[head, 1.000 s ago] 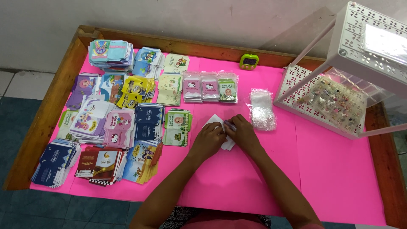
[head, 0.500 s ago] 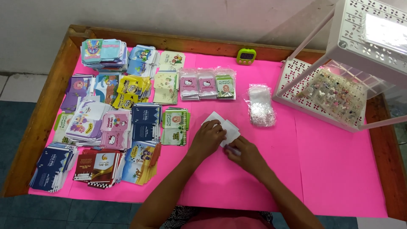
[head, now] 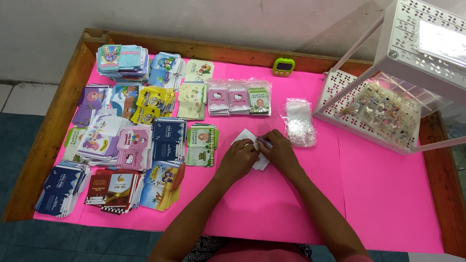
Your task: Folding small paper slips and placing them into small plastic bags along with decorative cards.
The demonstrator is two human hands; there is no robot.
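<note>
The right hand (head: 280,151) has come back beside the left hand (head: 241,157); both now pinch the small white paper (head: 246,138), near the clear bags (head: 299,121).

Changes at the small white paper piece on the pink table cover

Right hand (head: 280,151): half a second ago it lay lower on the pink cover, apart from the left hand and just below the small white paper piece (head: 252,145); now it has moved back up onto the paper's right edge, fingertips meeting those of the left hand, as they did a second ago. Left hand (head: 239,157): shifted slightly, now covering the paper's lower left part. Paper: less of it shows, only its upper corner and a strip under the hands.
</note>
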